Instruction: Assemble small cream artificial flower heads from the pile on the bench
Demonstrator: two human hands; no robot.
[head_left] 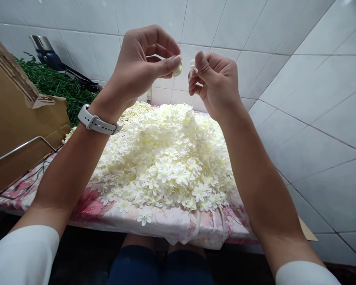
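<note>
Between the thumb and fingers of my left hand (150,59) is a small pale yellow-white flower piece (177,70), mostly covered by the fingertips. My right hand (215,77) pinches a white artificial flower (193,65) between thumb and index finger. Both hands are raised in front of the tiled wall, close together but apart. Below them a large heap of cream-white artificial flowers (172,158) spreads over the table. One loose flower (144,217) lies near the table's front edge.
A pink floral cloth (91,206) covers the table. At the left stand a cardboard box (20,107), a bent metal rod (17,150) and a pile of green wiry stems (56,81) beside a dark blue metal-tipped object (46,51). White tiled walls (320,118) close in behind and right.
</note>
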